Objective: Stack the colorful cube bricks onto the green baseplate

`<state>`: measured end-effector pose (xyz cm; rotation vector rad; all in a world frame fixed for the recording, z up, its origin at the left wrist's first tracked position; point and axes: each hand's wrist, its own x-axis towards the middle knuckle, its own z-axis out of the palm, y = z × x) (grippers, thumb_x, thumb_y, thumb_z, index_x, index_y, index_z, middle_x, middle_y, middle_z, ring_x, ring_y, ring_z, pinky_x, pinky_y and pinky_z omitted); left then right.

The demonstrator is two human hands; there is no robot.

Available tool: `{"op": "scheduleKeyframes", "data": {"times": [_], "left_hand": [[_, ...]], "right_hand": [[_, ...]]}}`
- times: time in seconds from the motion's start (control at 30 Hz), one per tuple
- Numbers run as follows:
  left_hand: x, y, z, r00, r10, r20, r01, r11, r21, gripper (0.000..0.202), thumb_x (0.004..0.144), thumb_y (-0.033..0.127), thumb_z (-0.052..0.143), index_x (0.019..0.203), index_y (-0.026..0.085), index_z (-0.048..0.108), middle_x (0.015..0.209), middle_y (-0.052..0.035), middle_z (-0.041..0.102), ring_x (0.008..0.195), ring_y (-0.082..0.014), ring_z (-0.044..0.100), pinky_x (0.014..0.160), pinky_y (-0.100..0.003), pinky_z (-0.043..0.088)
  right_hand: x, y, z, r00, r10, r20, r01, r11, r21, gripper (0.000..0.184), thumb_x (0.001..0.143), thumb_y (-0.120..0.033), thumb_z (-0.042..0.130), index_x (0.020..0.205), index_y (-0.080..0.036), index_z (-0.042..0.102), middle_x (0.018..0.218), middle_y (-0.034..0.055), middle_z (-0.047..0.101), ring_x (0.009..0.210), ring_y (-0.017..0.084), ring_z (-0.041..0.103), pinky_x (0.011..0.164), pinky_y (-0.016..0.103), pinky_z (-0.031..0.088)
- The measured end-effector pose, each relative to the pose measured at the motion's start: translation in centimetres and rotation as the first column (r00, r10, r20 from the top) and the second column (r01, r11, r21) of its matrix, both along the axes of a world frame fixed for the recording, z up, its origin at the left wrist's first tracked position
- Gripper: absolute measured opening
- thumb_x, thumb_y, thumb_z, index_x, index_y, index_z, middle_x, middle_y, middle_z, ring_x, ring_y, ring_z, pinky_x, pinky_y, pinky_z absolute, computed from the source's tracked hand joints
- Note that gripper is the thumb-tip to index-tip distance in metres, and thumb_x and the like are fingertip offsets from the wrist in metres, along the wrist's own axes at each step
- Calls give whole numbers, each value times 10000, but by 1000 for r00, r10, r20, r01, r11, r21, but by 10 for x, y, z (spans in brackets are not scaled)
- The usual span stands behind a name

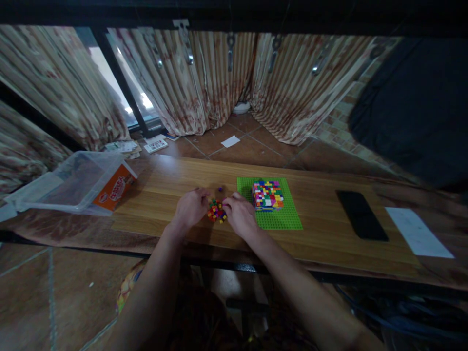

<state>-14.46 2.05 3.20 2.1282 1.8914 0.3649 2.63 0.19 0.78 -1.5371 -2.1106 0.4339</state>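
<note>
My left hand (190,208) and my right hand (239,214) rest on a wooden table (329,243), curled in towards each other around a small pile of coloured bricks (216,212). Their fingertips touch the pile; which bricks they pinch is too small to make out. A single tiny purple piece (220,189) lies just beyond the pile. To the right lies a green baseplate (285,219) with a multicoloured brick block (267,194) built on its far-left part, close to my right hand.
A clear plastic box (76,183) with an orange label lies tipped at the table's left end. A black phone (361,214) and a white sheet (417,231) lie at the right. Curtains, a tiled floor and scattered papers (155,145) are behind the table.
</note>
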Motion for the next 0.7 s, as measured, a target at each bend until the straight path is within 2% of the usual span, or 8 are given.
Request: {"op": "scheduleKeyframes", "data": {"times": [0.13, 0.2, 0.3, 0.4, 0.5, 0.6, 0.7], "left_hand": [[-3, 0, 2, 999, 38, -11, -38, 999, 9, 340, 840, 184, 426, 1052, 193, 691, 1105, -72, 710, 1003, -197, 658, 892, -272, 492], [-4, 0, 2, 999, 41, -22, -41, 999, 8, 332, 846, 197, 427, 1043, 188, 695, 1096, -76, 713, 993, -203, 661, 883, -280, 496], [-3, -1, 1, 999, 22, -41, -22, 1000, 0, 326, 857, 215, 416, 1024, 191, 695, 1072, -74, 718, 965, -205, 665, 852, -285, 500], [-4, -1, -1, 999, -13, -47, 13, 1000, -5, 317, 858, 225, 411, 993, 194, 696, 1063, -74, 715, 952, -207, 664, 828, -285, 496], [-4, 0, -1, 999, -16, -42, 16, 1000, -15, 308, 861, 244, 412, 971, 196, 696, 1043, -78, 717, 933, -205, 664, 807, -281, 491], [-3, 1, 0, 998, -16, -59, 14, 1000, -27, 303, 868, 272, 412, 953, 201, 694, 1014, -71, 721, 912, -201, 664, 773, -267, 484], [-2, 2, 2, 997, -18, -73, 15, 999, -36, 309, 869, 285, 407, 951, 205, 694, 996, -69, 724, 874, -198, 667, 735, -260, 478]], "right_hand": [[17, -28, 12, 957, -11, -290, 20, 999, 29, 162, 876, -182, 527, 865, -210, 686, 858, 36, 681, 785, 165, 629, 746, 286, 479], [31, -45, 13, 914, -45, -404, 34, 999, -34, 143, 858, -204, 549, 864, -215, 691, 849, 21, 703, 756, 159, 643, 726, 282, 491], [58, -64, 8, 844, -180, -505, 131, 983, -130, 136, 839, -260, 577, 859, -219, 705, 864, 19, 715, 789, 169, 660, 735, 296, 510], [86, -70, 3, 803, -256, -538, 219, 966, -134, 178, 834, -320, 587, 888, -217, 721, 919, 44, 716, 854, 189, 661, 776, 334, 519], [107, -64, 4, 785, -318, -531, 314, 944, -102, 220, 840, -355, 581, 913, -209, 729, 935, 64, 715, 865, 198, 661, 802, 363, 518], [115, -55, 11, 784, -348, -514, 372, 926, -59, 252, 860, -367, 552, 933, -202, 727, 941, 76, 716, 861, 203, 663, 798, 364, 520], [115, -47, 17, 820, -345, -456, 394, 919, 13, 251, 876, -339, 523, 940, -200, 721, 944, 84, 715, 873, 208, 662, 797, 358, 515]]}}
